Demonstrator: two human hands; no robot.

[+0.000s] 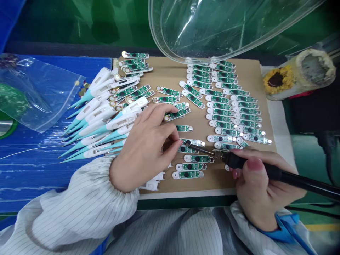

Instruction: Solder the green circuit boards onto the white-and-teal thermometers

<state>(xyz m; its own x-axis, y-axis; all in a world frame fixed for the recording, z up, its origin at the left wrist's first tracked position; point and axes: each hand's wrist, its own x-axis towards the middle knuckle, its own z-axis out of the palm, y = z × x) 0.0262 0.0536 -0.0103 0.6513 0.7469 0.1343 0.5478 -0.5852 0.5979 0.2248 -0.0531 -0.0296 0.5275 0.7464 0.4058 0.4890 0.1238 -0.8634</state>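
Note:
My right hand [261, 180] grips a black-handled soldering iron [231, 160]. Its thin tip reaches left onto a small green circuit board [198, 142] in a white holder, close by my left fingertips. My left hand [148, 141] has thumb and index finger pinched together at that board's left end; whatever is between them is too small to make out. Its other fingers stretch over a pair of similar boards [182, 110]. Left of that hand lies a pile of white and turquoise digital thermometers [92, 117], partly covered by the hand and sleeve.
Rows of circuit boards [220, 109] cover the right of the brown cardboard [164, 76]. A clear plastic bin [170, 49] overhangs the back edge. At right stands a tape-wrapped holder [292, 76] with a sunflower; a zip bag [45, 95] lies at left on blue sheeting.

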